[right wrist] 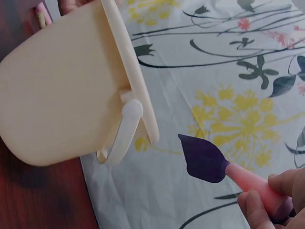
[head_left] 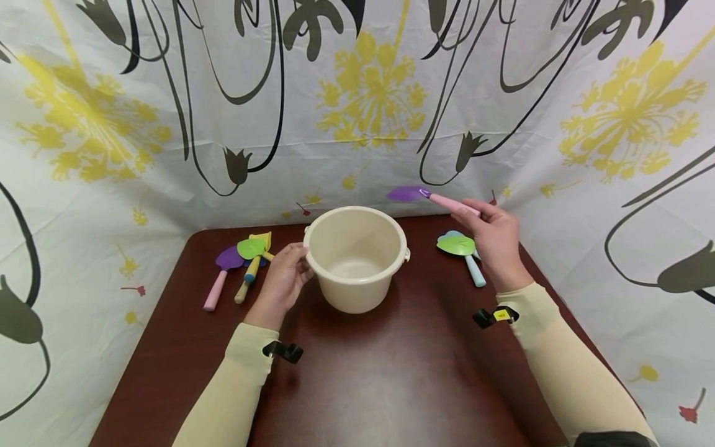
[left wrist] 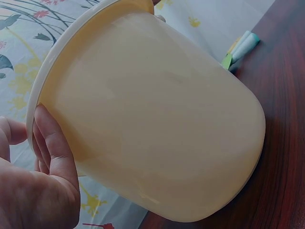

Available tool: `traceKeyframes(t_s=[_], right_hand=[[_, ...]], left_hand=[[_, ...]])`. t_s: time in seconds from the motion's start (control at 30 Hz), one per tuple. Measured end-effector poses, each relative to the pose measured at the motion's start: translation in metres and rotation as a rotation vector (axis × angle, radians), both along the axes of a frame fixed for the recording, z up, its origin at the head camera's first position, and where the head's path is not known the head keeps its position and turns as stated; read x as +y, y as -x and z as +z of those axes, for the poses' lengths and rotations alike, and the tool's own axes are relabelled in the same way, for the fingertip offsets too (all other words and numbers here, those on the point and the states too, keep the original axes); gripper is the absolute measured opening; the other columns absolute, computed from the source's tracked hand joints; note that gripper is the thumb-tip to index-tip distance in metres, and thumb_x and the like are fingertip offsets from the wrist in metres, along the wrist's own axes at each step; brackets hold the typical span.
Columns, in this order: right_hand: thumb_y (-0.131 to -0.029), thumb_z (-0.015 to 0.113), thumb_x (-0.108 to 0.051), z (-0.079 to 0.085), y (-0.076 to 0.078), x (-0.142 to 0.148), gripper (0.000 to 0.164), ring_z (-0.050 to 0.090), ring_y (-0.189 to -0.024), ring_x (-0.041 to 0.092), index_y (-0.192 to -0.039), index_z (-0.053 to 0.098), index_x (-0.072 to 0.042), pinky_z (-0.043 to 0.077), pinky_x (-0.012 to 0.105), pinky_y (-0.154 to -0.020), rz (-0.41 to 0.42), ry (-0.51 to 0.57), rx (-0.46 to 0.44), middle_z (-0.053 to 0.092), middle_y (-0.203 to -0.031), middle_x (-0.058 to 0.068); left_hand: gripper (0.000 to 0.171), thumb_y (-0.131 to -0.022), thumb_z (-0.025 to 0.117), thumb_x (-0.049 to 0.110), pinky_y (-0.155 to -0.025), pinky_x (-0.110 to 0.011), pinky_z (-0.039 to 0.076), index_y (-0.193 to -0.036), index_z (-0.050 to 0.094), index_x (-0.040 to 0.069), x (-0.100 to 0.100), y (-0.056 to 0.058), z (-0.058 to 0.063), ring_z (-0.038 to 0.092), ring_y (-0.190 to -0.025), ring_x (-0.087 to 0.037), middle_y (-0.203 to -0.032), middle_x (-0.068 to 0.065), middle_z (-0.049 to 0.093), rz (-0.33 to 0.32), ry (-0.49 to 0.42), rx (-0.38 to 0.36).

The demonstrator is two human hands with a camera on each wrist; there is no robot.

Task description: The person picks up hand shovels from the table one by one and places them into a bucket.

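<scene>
Sleeves (head_left: pixel 565 360), left fingers (left wrist: pixel 56 140) on bucket (head_left: pixel 354 295), right fingers (right wrist: pixel 255 205) around pink-handled trowel (head_left: pixel 441 200)

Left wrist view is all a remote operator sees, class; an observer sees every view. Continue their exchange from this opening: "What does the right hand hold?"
Observer: The right hand grips a pink-handled tool.
Operator: Is that tool inside the bucket?
Observer: No, the right wrist view shows its purple blade outside the bucket, not touching it.
Operator: What lies left of the bucket?
Observer: In the head view, several more tools lie on the table there.
</scene>
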State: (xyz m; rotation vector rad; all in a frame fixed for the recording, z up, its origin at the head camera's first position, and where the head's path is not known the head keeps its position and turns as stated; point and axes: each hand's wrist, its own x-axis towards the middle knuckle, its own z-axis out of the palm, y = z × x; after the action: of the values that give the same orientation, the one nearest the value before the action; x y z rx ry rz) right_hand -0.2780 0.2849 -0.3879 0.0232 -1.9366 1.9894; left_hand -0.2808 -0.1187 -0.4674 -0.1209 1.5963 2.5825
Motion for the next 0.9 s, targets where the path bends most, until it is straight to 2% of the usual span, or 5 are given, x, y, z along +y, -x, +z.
traceKeyframes(t_s=[0.27, 0.53, 0.9], right_hand=[[-0.099, 0.086, -0.020, 0.008, -0.010, -0.013, 0.043, 0.080, -0.106, 0.015, -0.135, 0.077, 0.000, 0.061, 0.027, -0.097, 0.052, 0.002, 0.019, 0.080, -0.122, 0.011], [-0.101, 0.084, -0.030, 0.009, -0.017, -0.024, 0.044, 0.080, -0.104, 0.014, -0.136, 0.077, -0.003, 0.058, 0.021, -0.095, 0.043, -0.144, 0.004, 0.082, -0.117, 0.005], [-0.102, 0.083, -0.032, 0.010, -0.024, -0.035, 0.039, 0.076, -0.117, 0.016, -0.135, 0.079, -0.011, 0.053, 0.022, -0.102, 0.112, -0.193, -0.005, 0.082, -0.122, 0.005]], left_hand=[[0.024, -0.111, 0.060, 0.016, -0.079, -0.025, 0.060, -0.128, 0.060, -0.001, 0.000, 0.000, 0.000, 0.063, -0.090, -0.016, -0.120, -0.013, 0.063, 0.001, 0.002, -0.003], [0.022, -0.110, 0.061, 0.015, -0.078, -0.025, 0.059, -0.126, 0.061, -0.001, 0.000, 0.000, -0.002, 0.063, -0.089, -0.016, -0.118, -0.013, 0.064, -0.001, -0.003, 0.011], [0.022, -0.111, 0.060, 0.015, -0.078, -0.024, 0.059, -0.126, 0.061, -0.001, 0.000, -0.001, -0.002, 0.062, -0.089, -0.016, -0.119, -0.013, 0.064, -0.004, -0.011, 0.018]])
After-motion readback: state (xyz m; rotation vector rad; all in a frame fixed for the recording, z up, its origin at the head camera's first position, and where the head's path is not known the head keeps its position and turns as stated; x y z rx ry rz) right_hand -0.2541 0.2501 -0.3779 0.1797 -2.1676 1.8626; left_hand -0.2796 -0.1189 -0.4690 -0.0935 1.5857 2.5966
